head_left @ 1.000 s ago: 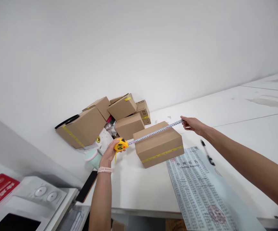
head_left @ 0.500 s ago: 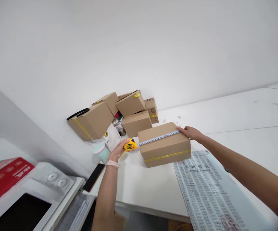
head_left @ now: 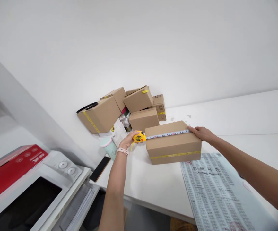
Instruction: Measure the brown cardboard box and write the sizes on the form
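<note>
A closed cardboard box [head_left: 172, 146] with a yellow tape strip along its front side sits on the white table. My left hand [head_left: 129, 139], wearing a pink wristband, grips a yellow tape measure [head_left: 139, 137] beside the box's left end. Its blade [head_left: 166, 134] is drawn out across the top of the box to the right end. There my right hand [head_left: 201, 132] pinches the blade's tip against the box's upper right edge, fingers partly hidden behind it. From the tape measure's case hangs a short yellow strap [head_left: 132, 147].
Several cardboard boxes [head_left: 139, 100] are stacked against the wall. A mint cup [head_left: 108, 146] and a dark phone-like slab [head_left: 100, 169] are on the left, near a white microwave [head_left: 57, 179] carrying a red box [head_left: 16, 170]. A printed sheet [head_left: 208, 192] covers the table's front right.
The camera view has turned slightly, so everything appears shifted to the right. Both hands keep their hold, and the blade still spans the top of the box.
</note>
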A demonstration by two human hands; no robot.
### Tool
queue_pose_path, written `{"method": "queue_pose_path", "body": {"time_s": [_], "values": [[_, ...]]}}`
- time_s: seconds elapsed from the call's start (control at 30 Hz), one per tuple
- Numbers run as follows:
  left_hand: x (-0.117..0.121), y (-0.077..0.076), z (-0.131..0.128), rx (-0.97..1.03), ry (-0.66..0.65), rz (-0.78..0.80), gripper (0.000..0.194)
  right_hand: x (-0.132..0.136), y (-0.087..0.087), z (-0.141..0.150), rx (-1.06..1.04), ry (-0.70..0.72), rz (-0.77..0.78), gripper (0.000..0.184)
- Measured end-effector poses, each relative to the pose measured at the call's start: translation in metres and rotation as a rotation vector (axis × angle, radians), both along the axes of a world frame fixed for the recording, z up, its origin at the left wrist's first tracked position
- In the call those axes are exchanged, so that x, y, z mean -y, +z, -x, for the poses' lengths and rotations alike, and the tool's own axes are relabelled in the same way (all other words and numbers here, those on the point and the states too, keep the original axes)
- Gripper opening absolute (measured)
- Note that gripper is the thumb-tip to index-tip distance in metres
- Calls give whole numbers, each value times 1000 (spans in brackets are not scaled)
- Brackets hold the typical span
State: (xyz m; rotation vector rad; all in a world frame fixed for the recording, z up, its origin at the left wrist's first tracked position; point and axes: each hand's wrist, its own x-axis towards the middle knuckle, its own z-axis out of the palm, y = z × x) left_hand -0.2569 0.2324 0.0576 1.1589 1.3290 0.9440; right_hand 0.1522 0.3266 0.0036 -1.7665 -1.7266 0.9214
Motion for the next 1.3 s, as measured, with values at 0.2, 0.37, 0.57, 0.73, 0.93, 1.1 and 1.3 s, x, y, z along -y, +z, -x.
{"method": "queue_pose_path", "body": {"time_s": [0.2, 0.37, 0.57, 0.73, 0.93, 1.1, 1.3], "values": [[4, 3, 7, -21, -40, 16, 35, -1, 2, 1, 145, 12, -36, 61], [9, 5, 15, -43, -29, 26, 37, -2, 3, 0, 165, 17, -39, 64], [13, 3, 13, -67, -27, 26, 37, 4, 10, 4, 209, 11, -38, 60], [23, 16, 0, -77, -81, -4, 50, 11, 18, 8, 244, -18, -73, 53], [94, 30, -54, -7, -347, 95, 68, 10, 47, -2, 109, 52, -227, 53], [166, -22, -146, 575, -370, 197, 55, 9, 72, 11, -89, 233, -374, 61], [167, -48, -223, 777, 8, 138, 60, 6, 51, 31, -149, 209, -330, 67]]}}
